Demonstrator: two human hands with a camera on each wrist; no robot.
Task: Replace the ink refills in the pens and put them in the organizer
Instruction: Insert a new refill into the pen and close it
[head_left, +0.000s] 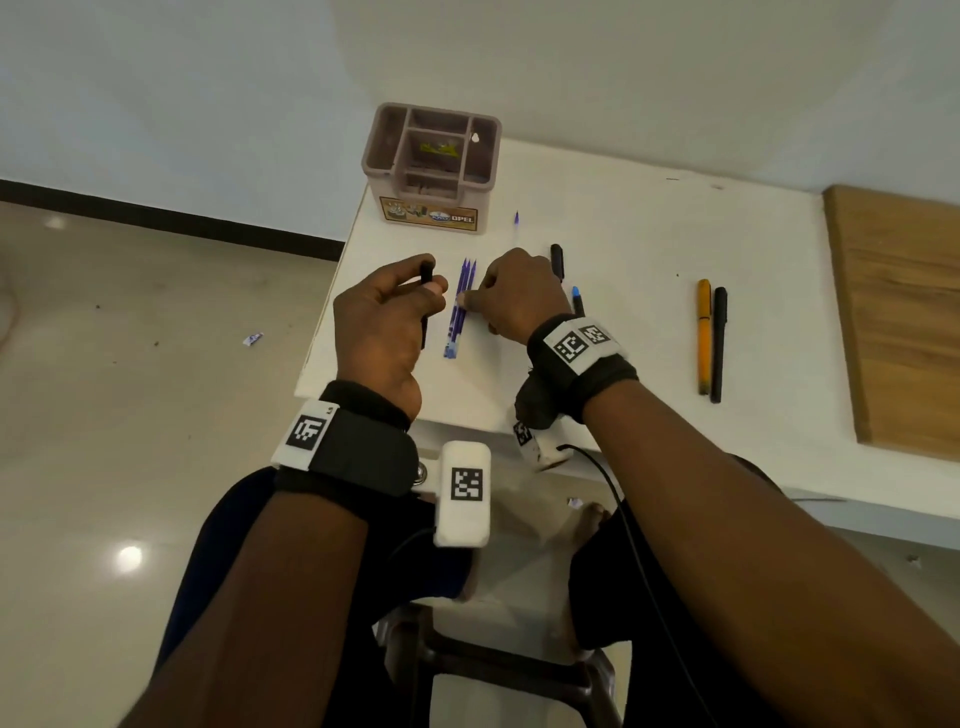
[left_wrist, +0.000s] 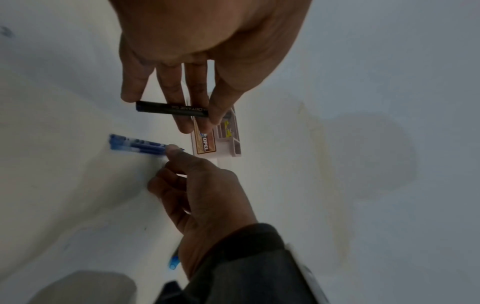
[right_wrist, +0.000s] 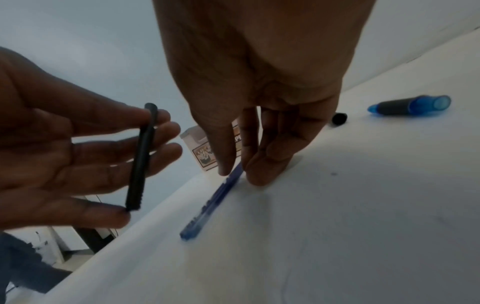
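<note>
White table (head_left: 623, 312) against a pale wall; glossy tile floor (head_left: 130, 415) to my left. Organizer (head_left: 432, 169) at the far table edge. My left hand (head_left: 382, 327) pinches a black pen barrel (left_wrist: 171, 110). My right hand (head_left: 522, 299) pinches the blue refills (head_left: 460, 306) lying on the table. Only the head view shows an orange pen (head_left: 704, 335) beside a black pen (head_left: 719, 343).

White table (head_left: 623, 332), wooden board (head_left: 898, 322) at its right — tiled floor (head_left: 130, 415), paper scrap (head_left: 252, 339)
</note>
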